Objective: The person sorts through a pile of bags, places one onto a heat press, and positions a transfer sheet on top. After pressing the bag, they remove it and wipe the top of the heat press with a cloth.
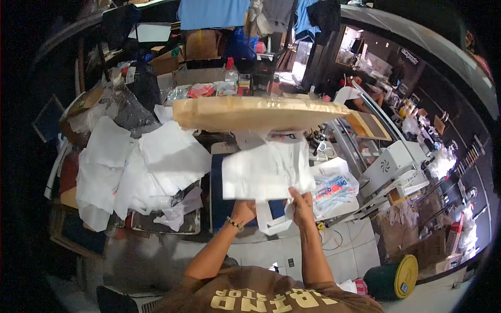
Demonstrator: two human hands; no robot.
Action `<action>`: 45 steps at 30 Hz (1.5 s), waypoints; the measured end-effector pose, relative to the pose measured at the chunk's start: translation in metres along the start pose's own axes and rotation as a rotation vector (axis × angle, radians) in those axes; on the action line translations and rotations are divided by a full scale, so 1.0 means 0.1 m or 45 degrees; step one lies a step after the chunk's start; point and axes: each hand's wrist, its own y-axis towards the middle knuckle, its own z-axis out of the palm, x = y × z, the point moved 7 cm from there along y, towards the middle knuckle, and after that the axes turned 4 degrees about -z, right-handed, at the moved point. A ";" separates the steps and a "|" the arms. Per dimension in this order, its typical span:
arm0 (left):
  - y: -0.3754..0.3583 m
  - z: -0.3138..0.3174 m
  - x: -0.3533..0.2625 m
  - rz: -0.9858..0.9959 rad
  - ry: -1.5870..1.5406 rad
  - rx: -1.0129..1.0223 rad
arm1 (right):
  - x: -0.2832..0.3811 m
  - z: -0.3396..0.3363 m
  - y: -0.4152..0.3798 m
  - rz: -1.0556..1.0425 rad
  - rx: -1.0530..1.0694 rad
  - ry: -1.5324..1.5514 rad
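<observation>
A blank white tote bag (266,169) is stretched out in front of me, its strap handle loop hanging down toward my body. My right hand (301,205) pinches the bag's near edge on the right, thumb on top. My left hand (243,211) grips the same edge on the left, its fingers hidden beneath the fabric. Just right of the bag lies a stack of white bags with blue and red print (336,188). A large heap of plain white bags (151,161) spreads out on the left.
A long padded board wrapped in tan tape (255,113) spans the space beyond the bag. To the right stand a white machine box with a vent (389,166) and metal rails. A green drum with a yellow lid (406,276) is at lower right. Black plastic (146,88) lies at back left.
</observation>
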 end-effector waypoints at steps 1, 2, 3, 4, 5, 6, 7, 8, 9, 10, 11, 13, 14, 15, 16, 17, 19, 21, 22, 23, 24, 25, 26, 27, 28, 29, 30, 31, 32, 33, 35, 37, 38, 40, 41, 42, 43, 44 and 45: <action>-0.35 0.26 0.25 -0.051 0.027 0.057 | -0.07 -0.01 -0.18 0.053 0.028 0.060; -0.75 0.56 0.57 -0.114 0.075 0.112 | -0.20 -0.10 -0.31 0.062 0.020 0.066; -1.22 0.87 0.92 -0.185 0.121 0.176 | -0.31 -0.18 -0.45 0.011 0.079 -0.047; -1.71 1.11 1.22 -0.256 0.119 0.226 | -0.36 -0.23 -0.57 -0.039 0.137 -0.162; -2.14 1.28 1.52 -0.352 0.011 0.252 | -0.44 -0.32 -0.66 -0.026 0.127 -0.161; -2.42 1.30 1.68 -0.592 -0.622 0.223 | -0.53 -0.39 -0.77 0.044 0.137 -0.153; -2.65 1.29 1.73 -0.830 -1.253 0.172 | -0.61 -0.44 -0.88 0.119 0.151 -0.142; -2.88 1.30 1.74 -1.055 -1.883 0.089 | -0.65 -0.50 -0.97 0.142 0.151 -0.136; -3.07 1.32 1.68 -1.255 -2.512 -0.031 | -0.64 -0.53 -1.04 0.160 0.149 -0.147; -2.69 0.96 1.13 -0.971 -1.513 0.244 | -0.63 -0.56 -1.10 0.177 0.149 -0.157; -2.24 0.53 0.49 -0.731 -0.470 0.353 | -0.65 -0.56 -1.12 0.200 0.164 -0.184; -2.28 0.39 0.36 -1.135 -1.035 0.165 | -0.67 -0.57 -1.16 0.245 0.195 -0.237; -2.38 0.36 0.29 -1.334 -1.320 0.047 | -0.70 -0.55 -1.18 0.271 0.227 -0.213; -2.49 0.34 0.22 -1.520 -1.606 -0.096 | -0.76 -0.54 -1.19 0.277 0.246 -0.187; -2.55 0.33 0.16 -1.684 -1.896 -0.263 | -0.82 -0.53 -1.21 0.283 0.265 -0.161; -2.58 0.25 0.10 -1.694 -1.886 -0.296 | -0.87 -0.53 -1.23 0.290 0.284 -0.136; -2.33 -0.07 -0.07 -1.232 -1.696 -0.245 | -1.02 -0.60 -1.21 0.291 0.296 -0.056; -2.08 -0.34 -0.28 -1.174 -1.914 -0.392 | -1.11 -0.66 -1.21 0.265 0.326 0.016; -2.04 -0.41 -0.35 -1.253 -2.207 -0.546 | -1.12 -0.74 -1.24 0.238 0.462 -0.305; -2.07 -0.47 -0.38 -1.269 -2.199 -0.580 | -1.13 -0.78 -1.30 0.205 0.595 -0.624; -2.07 -0.49 -0.45 -1.241 -2.311 -0.457 | -1.12 -0.77 -1.37 0.162 0.515 -0.369; -2.06 -0.51 -0.53 -1.201 -2.417 -0.322 | -1.10 -0.77 -1.44 0.111 0.450 -0.113; -2.12 -0.52 -0.42 -1.338 -2.232 -0.520 | -1.10 -0.76 -1.39 0.018 0.487 -0.188; -2.01 -0.51 -0.35 -1.302 -2.226 -0.532 | -1.20 -0.90 -1.40 -0.003 0.569 -0.288; -2.05 -0.51 -0.33 -1.326 -1.769 -0.387 | -1.30 -1.04 -1.42 -0.030 0.651 -0.388; -2.05 -0.51 -0.33 -1.323 -1.316 -0.242 | -1.41 -1.19 -1.43 -0.064 0.732 -0.485; -2.07 -0.50 -0.28 -1.473 -1.387 -0.390 | -1.49 -1.34 -1.45 0.320 0.687 0.013; -2.07 -0.54 -0.25 -1.486 -1.384 -0.407 | -1.38 -1.22 -1.49 0.513 0.649 0.505; -2.03 -0.58 -0.23 -1.444 -1.283 -0.313 | -1.24 -1.08 -1.55 0.725 0.570 0.981; -1.96 -0.62 -0.20 -1.391 -1.175 -0.227 | -1.16 -0.99 -1.47 0.736 0.596 0.975; -1.80 -0.76 -0.20 -1.239 -0.905 -0.122 | -1.09 -0.90 -1.24 0.655 0.428 1.104; -1.72 -0.87 -0.26 -1.103 -0.627 -0.020 | -1.09 -0.78 -1.06 0.644 0.319 1.141; -1.65 -0.92 -0.34 -0.933 -0.456 0.028 | -1.18 -0.81 -0.93 0.489 0.326 0.699; -1.64 -0.99 -0.35 -0.860 -0.293 0.337 | -0.88 -0.49 -0.87 0.252 0.325 0.175; -1.68 -1.10 -0.31 -0.867 -0.286 0.318 | -0.56 -0.20 -0.92 0.188 0.314 0.085; -1.75 -1.18 -0.24 -0.965 -0.449 0.270 | -0.48 -0.05 -0.94 0.265 0.367 0.057; -1.83 -1.28 -0.15 -1.053 -0.614 0.218 | -0.47 0.10 -0.90 0.335 0.421 0.028; -1.88 -1.52 -0.07 -1.014 -0.663 0.168 | -0.48 0.16 -0.86 0.277 0.361 -0.113; -1.93 -1.68 -0.02 -1.001 -0.655 0.156 | -0.45 0.29 -0.80 0.263 0.373 -0.110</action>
